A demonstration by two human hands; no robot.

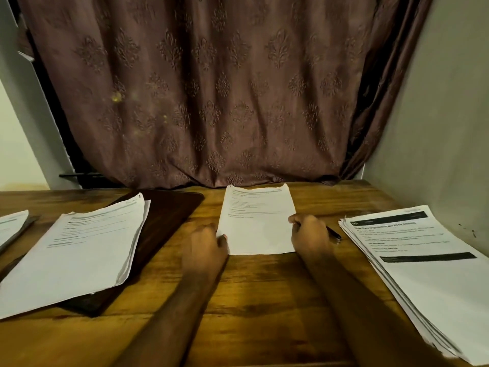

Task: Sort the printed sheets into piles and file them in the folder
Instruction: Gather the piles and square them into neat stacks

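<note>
A printed sheet (pixel 256 221) lies flat in the middle of the wooden table (pixel 254 295), its far edge at the curtain. My left hand (pixel 205 246) pinches its lower left edge. My right hand (pixel 311 234) grips its right edge; a dark pen (pixel 334 232) sticks out to the right behind that hand. A pile of printed sheets (pixel 76 255) lies on the left, on top of a dark brown folder (pixel 161 223). A thicker stack of sheets (pixel 423 274) with black bars lies on the right.
Another sheet (pixel 12 225) shows at the far left edge. A brown patterned curtain (pixel 211 88) hangs behind the table. A pale wall (pixel 436 128) borders the table on the right.
</note>
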